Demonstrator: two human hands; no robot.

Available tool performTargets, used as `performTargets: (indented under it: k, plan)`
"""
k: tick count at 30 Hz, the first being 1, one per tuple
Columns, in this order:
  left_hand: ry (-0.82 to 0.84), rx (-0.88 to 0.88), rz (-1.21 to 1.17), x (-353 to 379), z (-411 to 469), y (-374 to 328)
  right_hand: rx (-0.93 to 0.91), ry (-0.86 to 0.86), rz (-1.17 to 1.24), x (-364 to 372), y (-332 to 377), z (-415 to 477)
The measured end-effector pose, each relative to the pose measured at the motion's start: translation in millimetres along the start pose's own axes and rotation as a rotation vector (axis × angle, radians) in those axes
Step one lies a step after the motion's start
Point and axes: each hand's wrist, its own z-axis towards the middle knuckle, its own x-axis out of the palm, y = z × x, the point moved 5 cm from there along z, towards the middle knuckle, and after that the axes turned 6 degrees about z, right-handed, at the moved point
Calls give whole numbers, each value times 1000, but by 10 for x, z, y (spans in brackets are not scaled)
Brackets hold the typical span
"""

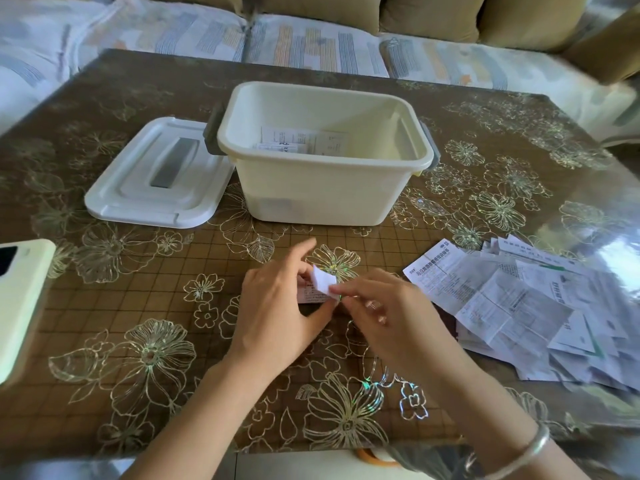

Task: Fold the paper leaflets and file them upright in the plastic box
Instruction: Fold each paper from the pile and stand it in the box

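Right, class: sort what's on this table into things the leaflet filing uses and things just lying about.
In use:
small leaflet, held by the left hand and right hand
pile of unfolded leaflets
plastic box
filed leaflets inside it

Lying about:
white lid, set down beside the box
phone

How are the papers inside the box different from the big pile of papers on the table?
The boxed leaflets are folded small and stand upright; the pile of leaflets lies flat and opened out. The boxed leaflets are few; the pile of leaflets holds many. Both are white printed paper.
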Motion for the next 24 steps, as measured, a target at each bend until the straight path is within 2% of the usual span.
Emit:
performTargets:
  k: [3,7,13,18,24]
  plan:
    - [79,3,-76,-57,10,53,-155,15,-276,90,33,-7]
    - [47,99,-31,-197,16,88,-241,40,-395,93,118,-27]
    - [112,435,175,-230,38,54,-265,34,-415,83,127,0]
    - [71,706,360,-222,86,-23,-252,95,-392,105,120,92]
    - [97,710,329,-243,132,-66,-282,67,-402,116,155,164]
